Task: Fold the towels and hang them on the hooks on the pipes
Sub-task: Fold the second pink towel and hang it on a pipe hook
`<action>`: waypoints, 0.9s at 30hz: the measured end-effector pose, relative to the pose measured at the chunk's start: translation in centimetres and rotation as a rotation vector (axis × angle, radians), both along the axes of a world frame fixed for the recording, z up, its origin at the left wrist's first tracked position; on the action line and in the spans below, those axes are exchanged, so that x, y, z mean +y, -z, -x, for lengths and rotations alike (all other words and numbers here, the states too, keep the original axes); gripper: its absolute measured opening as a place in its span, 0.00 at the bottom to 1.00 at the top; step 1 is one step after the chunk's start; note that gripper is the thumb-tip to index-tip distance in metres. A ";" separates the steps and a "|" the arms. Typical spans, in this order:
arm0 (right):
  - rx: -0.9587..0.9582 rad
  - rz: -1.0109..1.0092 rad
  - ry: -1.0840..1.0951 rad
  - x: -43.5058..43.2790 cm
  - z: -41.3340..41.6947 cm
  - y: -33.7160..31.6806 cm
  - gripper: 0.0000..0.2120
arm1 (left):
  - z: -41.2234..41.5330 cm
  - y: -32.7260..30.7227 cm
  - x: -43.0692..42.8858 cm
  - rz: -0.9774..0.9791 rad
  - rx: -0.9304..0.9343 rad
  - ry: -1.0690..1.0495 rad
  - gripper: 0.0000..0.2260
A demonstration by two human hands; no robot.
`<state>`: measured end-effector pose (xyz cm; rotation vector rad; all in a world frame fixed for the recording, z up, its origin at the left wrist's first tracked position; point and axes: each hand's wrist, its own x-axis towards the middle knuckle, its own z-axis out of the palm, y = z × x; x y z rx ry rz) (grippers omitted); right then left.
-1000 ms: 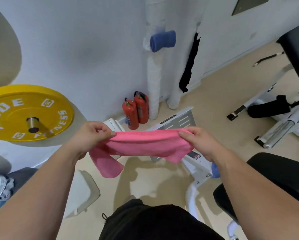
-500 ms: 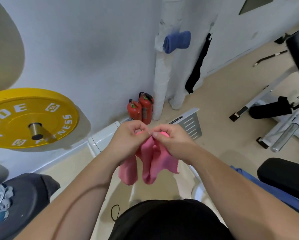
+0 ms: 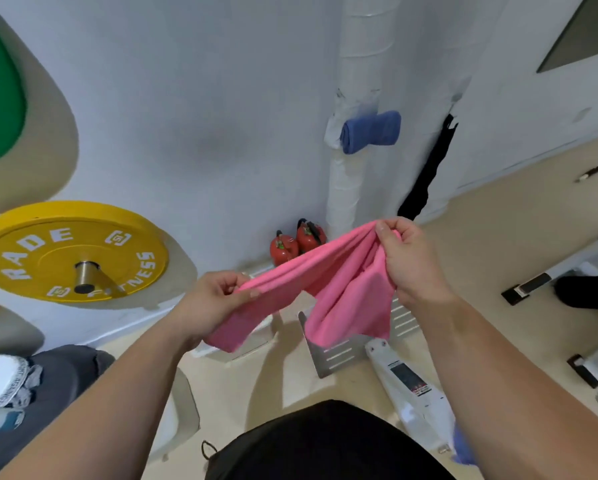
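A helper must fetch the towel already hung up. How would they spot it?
Find the white wrapped pipe on the wall above two red fire extinguishers. Partway up hangs the blue towel, a short folded bundle. The black cloth to its right hangs long and thin; the pink towel is not hung yet.

Wrapped in smooth white tape, the pipe (image 3: 353,188) bears a nappy cloth blue towel (image 3: 372,131), while in front of it the pink towel (image 3: 342,282) is soft matt cloth and at its foot the red extinguishers (image 3: 297,242) shine glossy.
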<state>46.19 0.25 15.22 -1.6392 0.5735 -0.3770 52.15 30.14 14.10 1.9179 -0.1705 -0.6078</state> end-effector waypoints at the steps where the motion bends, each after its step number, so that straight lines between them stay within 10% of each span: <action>1: 0.013 0.013 0.028 -1.4 -0.3 0.1 0.10 | -0.1 -0.1 -0.9 0.021 0.021 -0.051 0.07; 13: 0.075 0.194 -0.792 -3.4 -0.7 -0.1 0.16 | 0.2 -3.9 -14.1 -0.035 -0.159 0.192 0.04; 21: 0.031 0.086 -0.590 -5.5 -0.5 0.5 0.06 | 0.2 -3.6 -14.2 -0.050 -0.040 0.120 0.08; 27: 0.086 0.045 -0.405 -6.8 -0.3 0.8 0.04 | 0.8 -2.9 -14.6 0.326 0.147 -0.144 0.07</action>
